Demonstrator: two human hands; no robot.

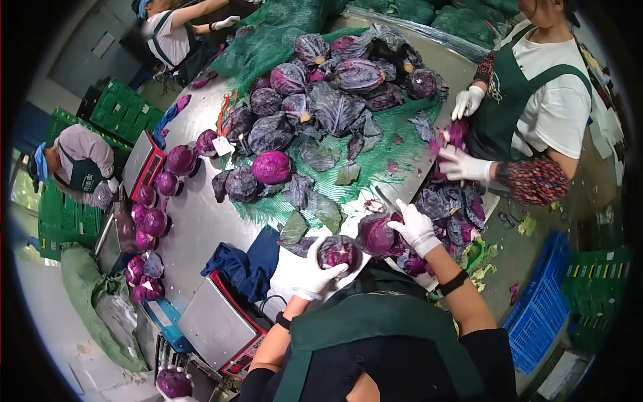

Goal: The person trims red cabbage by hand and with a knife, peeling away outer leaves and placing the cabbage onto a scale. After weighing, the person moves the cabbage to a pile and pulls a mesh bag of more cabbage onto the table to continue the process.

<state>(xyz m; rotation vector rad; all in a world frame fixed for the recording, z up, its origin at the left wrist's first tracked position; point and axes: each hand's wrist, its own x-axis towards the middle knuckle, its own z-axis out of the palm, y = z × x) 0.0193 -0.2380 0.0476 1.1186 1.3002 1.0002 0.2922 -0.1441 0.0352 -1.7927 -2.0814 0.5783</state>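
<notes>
My left hand (313, 271), in a white glove, is wrapped round a red cabbage (337, 254) at the table's near edge. Just to the right, my right hand (414, 229), also gloved, has its fingers closed above a second cabbage (376, 236); a knife-like blade seems to stick out from it, though what it grips is hard to make out. Loose outer leaves (323, 209) lie beyond both hands on a green net (395, 134). A large heap of cabbages (335, 100) rests on that net.
A row of trimmed cabbages (155, 221) lines the table's left side. Near my left arm stand a scale (218, 325) and blue cloth (244, 264). One co-worker (536, 100) handles leaves at right; others work at left. A blue crate (539, 301) is at lower right.
</notes>
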